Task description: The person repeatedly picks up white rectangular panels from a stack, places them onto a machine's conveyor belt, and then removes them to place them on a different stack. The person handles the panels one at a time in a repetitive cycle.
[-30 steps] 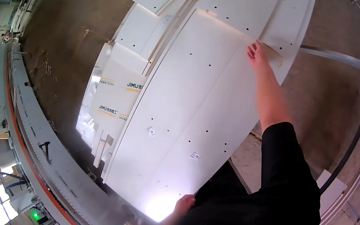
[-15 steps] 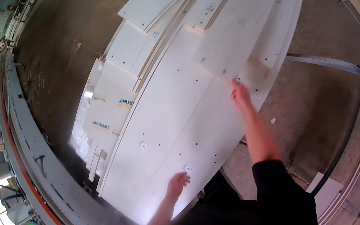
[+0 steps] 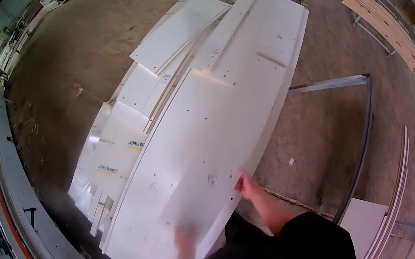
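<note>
A stack of long white panels (image 3: 137,228) with small dark holes lies in front of me. The uppermost long panel (image 3: 208,157) is smeared by motion at its near end. My right hand (image 3: 249,187) is closed at that panel's right edge, with its thumb side up. At the near end of the same panel is my left hand (image 3: 186,238), too blurred to show its fingers. Farther up the stack rest a narrow white strip (image 3: 230,36) and a wider white board (image 3: 183,31), both lying askew.
Printed film-covered panels (image 3: 109,151) and short strips (image 3: 102,216) lie left of the stack. A metal frame (image 3: 360,151) stands on the floor at right, near leaning white strips (image 3: 390,200). A long machine rail (image 3: 16,173) runs along the left.
The uppermost panel has come toward me, along with my right hand. My left hand has dropped slightly and blurred. The view has tilted up, showing more floor beyond.
</note>
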